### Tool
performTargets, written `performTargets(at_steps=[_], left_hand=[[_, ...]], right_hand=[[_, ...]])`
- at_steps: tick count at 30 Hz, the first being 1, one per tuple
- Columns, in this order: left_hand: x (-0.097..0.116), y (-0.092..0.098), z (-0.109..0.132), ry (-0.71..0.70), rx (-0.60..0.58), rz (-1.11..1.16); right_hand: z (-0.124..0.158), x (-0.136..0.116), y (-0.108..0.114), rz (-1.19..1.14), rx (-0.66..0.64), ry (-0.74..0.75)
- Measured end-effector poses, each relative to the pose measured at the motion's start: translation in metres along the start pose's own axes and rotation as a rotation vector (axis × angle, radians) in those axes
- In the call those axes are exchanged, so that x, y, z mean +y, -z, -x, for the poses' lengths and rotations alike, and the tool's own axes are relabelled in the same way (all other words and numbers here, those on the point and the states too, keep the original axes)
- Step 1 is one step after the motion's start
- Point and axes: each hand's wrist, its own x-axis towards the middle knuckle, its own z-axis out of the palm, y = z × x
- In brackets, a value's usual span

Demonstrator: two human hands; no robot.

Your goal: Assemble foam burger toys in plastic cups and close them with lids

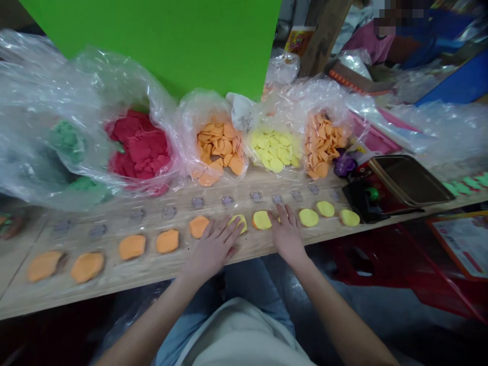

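A long wooden board [152, 264] carries a front row of flat pieces, orange pieces [131, 246] on the left and yellow pieces [308, 217] on the right. My left hand [213, 249] lies flat with fingers spread, its fingertips resting on a yellow piece [240, 221]. My right hand [286, 231] is also flat and open, fingers on the board between two yellow pieces, beside the yellow piece [262, 219]. A back row of small grey recesses [227, 201] runs along the board.
Clear plastic bags stand behind the board: green pieces [66, 140], red pieces [139, 147], orange pieces [219, 145], yellow pieces [274, 150], more orange pieces [324, 142]. A dark tray [409, 180] sits at right. Another person [385, 35] sits far right. A green panel [171, 40] stands behind.
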Motion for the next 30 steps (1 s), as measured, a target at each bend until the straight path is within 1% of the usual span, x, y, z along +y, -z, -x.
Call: performTargets(at_steps=[3,5,6,8,9,11,13,15,17,19,20,22,25,27,28,29,30], left_hand=[[0.0,-0.005,-0.006,-0.023,-0.003,-0.02],[0.001,-0.01,-0.007,0.002,0.002,-0.049],[0.002,-0.013,-0.007,0.025,0.01,-0.066],[0.002,-0.018,-0.005,0.074,0.042,-0.094],[0.001,-0.02,-0.003,0.091,0.065,-0.1],[-0.002,-0.021,-0.001,0.063,0.102,-0.089],[-0.006,-0.016,-0.003,0.017,0.122,-0.036],[-0.009,-0.003,-0.012,0.036,0.156,0.073],[-0.01,0.012,-0.031,0.124,0.229,0.23],[-0.012,0.026,-0.058,0.203,0.305,0.392],[-0.013,0.031,-0.074,0.23,0.336,0.459],[-0.017,0.039,-0.106,0.262,0.387,0.55],[-0.026,0.043,-0.156,0.238,0.444,0.553],[-0.034,0.044,-0.192,0.174,0.39,0.419],[-0.04,0.044,-0.21,0.152,0.299,0.315],[-0.046,0.045,-0.227,0.151,0.169,0.205],[-0.053,0.044,-0.242,0.16,0.103,0.166]], right_hand=[[0.006,0.002,-0.009,0.036,-0.043,0.023],[0.007,0.001,-0.011,0.013,-0.046,0.021],[0.006,0.001,-0.01,-0.013,-0.036,0.028],[-0.003,0.006,-0.006,-0.091,0.024,0.051],[-0.012,0.011,-0.002,-0.144,0.064,0.062],[-0.041,0.025,0.006,-0.253,0.14,0.033],[-0.084,0.041,0.015,-0.309,0.179,-0.064],[-0.132,0.056,0.023,-0.256,0.155,-0.21],[-0.175,0.066,0.026,-0.146,0.064,-0.372],[-0.204,0.068,0.021,-0.112,-0.012,-0.434],[-0.212,0.066,0.016,-0.114,-0.036,-0.439],[-0.219,0.058,0.003,-0.12,-0.05,-0.439],[-0.217,0.044,-0.016,-0.125,-0.053,-0.458],[-0.215,0.04,-0.024,-0.141,-0.062,-0.463],[-0.214,0.041,-0.026,-0.148,-0.068,-0.467],[-0.213,0.043,-0.027,-0.156,-0.074,-0.472],[-0.212,0.048,-0.027,-0.165,-0.084,-0.48]])
